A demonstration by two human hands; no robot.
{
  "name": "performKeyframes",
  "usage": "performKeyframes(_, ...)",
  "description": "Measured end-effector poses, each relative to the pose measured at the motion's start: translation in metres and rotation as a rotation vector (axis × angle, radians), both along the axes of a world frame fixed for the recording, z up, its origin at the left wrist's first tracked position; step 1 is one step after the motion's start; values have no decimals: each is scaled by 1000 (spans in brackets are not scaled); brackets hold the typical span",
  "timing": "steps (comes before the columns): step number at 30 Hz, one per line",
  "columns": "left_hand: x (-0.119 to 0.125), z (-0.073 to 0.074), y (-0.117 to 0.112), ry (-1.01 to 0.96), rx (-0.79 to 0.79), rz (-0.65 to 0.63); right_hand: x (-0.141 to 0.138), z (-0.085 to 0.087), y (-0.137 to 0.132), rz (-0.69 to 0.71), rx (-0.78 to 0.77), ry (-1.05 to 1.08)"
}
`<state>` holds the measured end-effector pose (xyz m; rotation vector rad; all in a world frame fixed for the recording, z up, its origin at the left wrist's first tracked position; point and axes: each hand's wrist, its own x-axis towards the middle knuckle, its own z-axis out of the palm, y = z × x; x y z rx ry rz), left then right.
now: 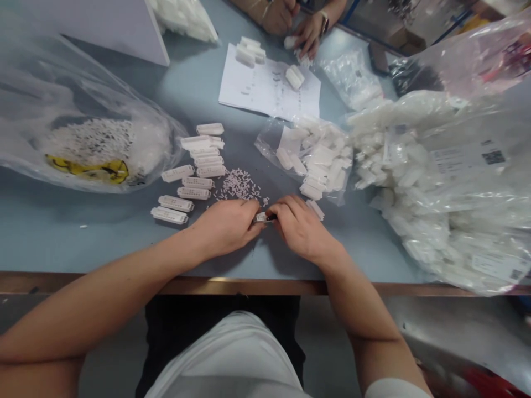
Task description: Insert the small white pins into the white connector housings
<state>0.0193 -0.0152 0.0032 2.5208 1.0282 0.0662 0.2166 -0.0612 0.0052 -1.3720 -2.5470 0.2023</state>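
My left hand [227, 225] and my right hand [299, 225] meet at the table's near middle, both with fingers pinched round a small white plastic connector [261, 216] held between them. Just beyond my fingertips lies a loose heap of tiny pale pins [239, 185]. To the left of my hands, several long white connectors [191, 176] lie in rows on the grey table [50, 232]. A small open bag of white connectors [316, 157] sits right behind my right hand.
A large clear bag with white parts and a yellow label [83, 138] fills the left. Big bags of white connectors [448, 182] crowd the right. A printed sheet [265, 85] with connectors lies at the back, where another person's hands [305, 30] work. The table's wooden edge [232, 284] runs near me.
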Motion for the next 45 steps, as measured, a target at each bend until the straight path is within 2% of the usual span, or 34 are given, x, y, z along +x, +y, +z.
performKeyframes(8, 0, 1, -1, -15, -1, 18, -1, 1, -1, 25, 76, -81)
performKeyframes(19, -1, -1, -4, -23, 38, -9, -2, 2, -3, 42, 125, -91)
performKeyframes(24, -2, -3, -4, -31, 38, 0, 1, 1, -4, 36, 113, -40)
performKeyframes(28, -3, -5, -3, -55, 31, 45, 6, 2, -4, 15, 170, 24)
performKeyframes(31, -3, -4, -3, -61, 25, 62, 7, 1, -5, 59, 213, 4)
performKeyframes(36, -1, -3, -3, -62, 16, 73, 8, 2, -8, 147, 158, -51)
performKeyframes(39, -1, -3, -3, -59, 2, 54, 11, 2, -5, 88, 121, 47)
performKeyframes(43, 1, -3, -3, -3, 10, 25, 17, -8, 8, -169, 112, 189)
performKeyframes(45, 3, -2, -3, 31, 11, 21, 18, -16, 17, -171, 46, 193)
